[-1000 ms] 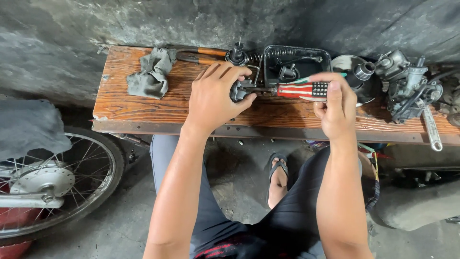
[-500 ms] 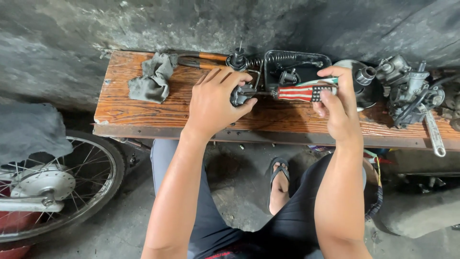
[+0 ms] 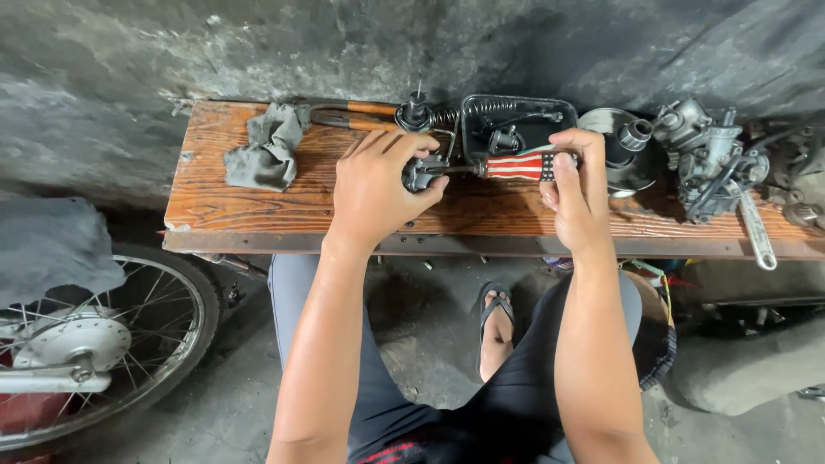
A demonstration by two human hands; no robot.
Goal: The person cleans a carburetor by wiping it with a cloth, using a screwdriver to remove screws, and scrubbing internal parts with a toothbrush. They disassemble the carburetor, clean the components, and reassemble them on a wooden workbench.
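Observation:
My left hand (image 3: 374, 185) presses down on a small dark metal part (image 3: 421, 174) lying on the wooden bench (image 3: 284, 210). My right hand (image 3: 577, 191) grips a screwdriver (image 3: 516, 166) by its red, white and black striped handle. The screwdriver's shaft lies level and points left, its tip in the metal part under my left fingers.
A grey rag (image 3: 266, 148) lies at the bench's left end, orange-handled pliers (image 3: 348, 114) behind it. A black tray (image 3: 507, 120) with small parts, a spring, a carburettor (image 3: 709, 155) and a wrench (image 3: 758, 234) sit to the right. A spoked wheel (image 3: 94, 344) stands at lower left.
My right hand has shifted its grip on the screwdriver handle, fingers curling further over it. My left hand stays on the metal part.

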